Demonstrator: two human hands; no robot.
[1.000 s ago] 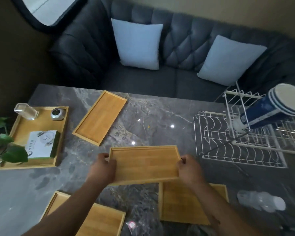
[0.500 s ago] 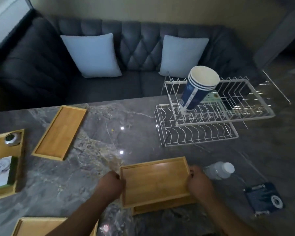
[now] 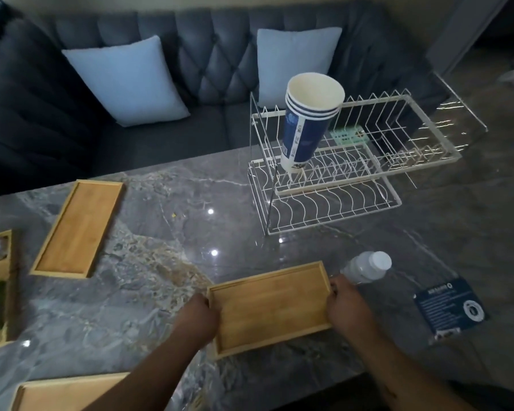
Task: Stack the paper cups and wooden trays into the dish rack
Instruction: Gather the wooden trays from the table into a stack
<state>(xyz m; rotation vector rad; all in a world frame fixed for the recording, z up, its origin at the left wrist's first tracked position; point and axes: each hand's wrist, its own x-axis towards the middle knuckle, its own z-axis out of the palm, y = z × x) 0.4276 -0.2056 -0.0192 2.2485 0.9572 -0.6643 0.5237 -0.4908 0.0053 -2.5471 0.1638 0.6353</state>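
Wooden tray [image 3: 269, 308]: held between both hands, left hand [image 3: 201, 317] gripping its left end, right hand [image 3: 346, 307] its right end, over the bench [image 3: 166, 232]. Dish rack [image 3: 339, 173] with stacked paper cups [image 3: 307, 120]: well beyond the right hand. Bottle [image 3: 367, 266]: just beyond it.

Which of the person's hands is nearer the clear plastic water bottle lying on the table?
The right hand, just below the clear plastic water bottle; the left hand grips the wooden tray's far end.
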